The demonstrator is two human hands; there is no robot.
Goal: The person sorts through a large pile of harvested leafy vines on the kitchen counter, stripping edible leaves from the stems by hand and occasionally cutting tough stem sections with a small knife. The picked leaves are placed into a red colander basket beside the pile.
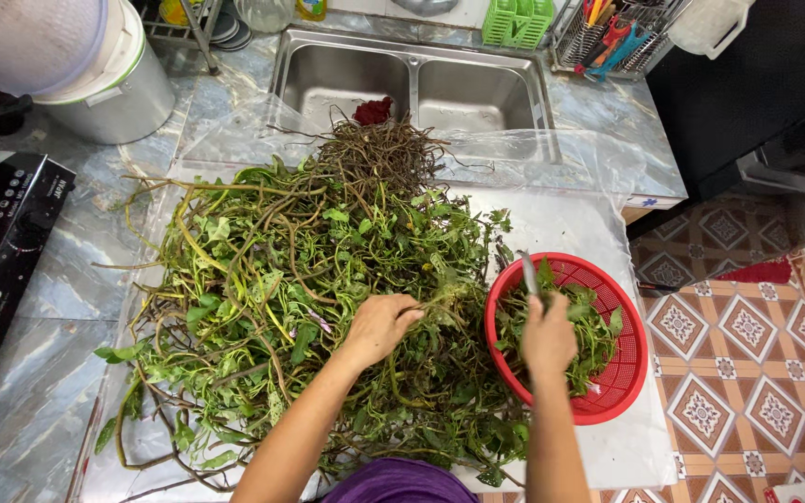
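Your left hand [379,326] is gripping stems in the big heap of leafy greens [309,279] lying on clear plastic sheeting [561,224] over the marble counter [39,373]. Your right hand [548,340] is closing around a knife [528,275] above the red basket [626,373]. A steel double sink [412,88] is sitting behind; patterned floor tiles [747,326] are showing to your right.

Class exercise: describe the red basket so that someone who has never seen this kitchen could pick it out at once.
Start at the steel double sink, then come down the counter past the big heap of green stems. The red basket sits at its right edge, under the right hand. It is the only round, red, perforated container, holding picked leaves.
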